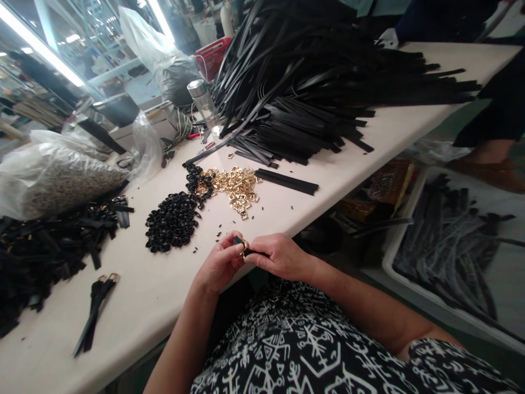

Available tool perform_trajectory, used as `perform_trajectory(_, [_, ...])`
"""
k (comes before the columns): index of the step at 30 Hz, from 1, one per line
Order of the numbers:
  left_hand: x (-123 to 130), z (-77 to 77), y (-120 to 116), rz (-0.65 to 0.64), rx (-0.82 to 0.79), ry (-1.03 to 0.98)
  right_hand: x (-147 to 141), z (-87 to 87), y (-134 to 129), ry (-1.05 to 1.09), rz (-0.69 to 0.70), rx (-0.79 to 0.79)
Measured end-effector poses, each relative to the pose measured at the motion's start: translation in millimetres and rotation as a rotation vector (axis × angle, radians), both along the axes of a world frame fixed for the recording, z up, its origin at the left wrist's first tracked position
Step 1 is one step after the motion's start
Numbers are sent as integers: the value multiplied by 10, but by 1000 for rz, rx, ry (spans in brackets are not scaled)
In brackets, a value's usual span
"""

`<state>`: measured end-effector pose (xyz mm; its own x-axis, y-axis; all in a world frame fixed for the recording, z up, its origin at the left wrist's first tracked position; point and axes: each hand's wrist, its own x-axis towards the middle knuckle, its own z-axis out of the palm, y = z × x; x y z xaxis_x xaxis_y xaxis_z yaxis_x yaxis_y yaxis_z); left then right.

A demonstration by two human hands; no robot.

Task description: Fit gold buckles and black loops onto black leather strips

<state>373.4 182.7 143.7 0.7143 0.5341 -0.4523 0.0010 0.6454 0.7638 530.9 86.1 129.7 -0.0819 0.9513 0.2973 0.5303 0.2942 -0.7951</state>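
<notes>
Both forearms reach forward, bent inward, to the near edge of a table [164, 284]. Left hand [219, 264] and right hand [285, 256] meet, grips closed, pinching a black strap [257, 252] with a gold buckle [245, 248] between them.

No words or numbers clear enough to read. On the black shirt [295, 334], just white squiggles [273, 342], a bit like stick people and zigzags. On the brown-and-gold pack [389, 183] below the bench [143, 298], too dark and blurry to tell.
</notes>
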Motion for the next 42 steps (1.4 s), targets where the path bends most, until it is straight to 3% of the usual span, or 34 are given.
perform_trajectory(9, [-3,-59,-58,-3,299,20,70,-17,21,106,-27,-120])
perform_trajectory(15, [-4,-88,-78,37,405,100,48,-32,44,-133,-149,-127])
perform_trajectory(24, [-43,-53,21,170,322,98,107,3,-18,-11,-60,-259])
perform_trajectory(31, [60,-265,-102,181,326,67,17,-28,6,89,-31,-290])
perform_trajectory(34, [68,-309,-108,116,283,25,22,-15,11,153,-3,-307])
perform_trajectory(37, [26,-305,-88,62,301,42,41,17,4,231,20,-365])
perform_trajectory(42, [-18,-242,-76,173,311,112,59,74,0,240,62,-374])
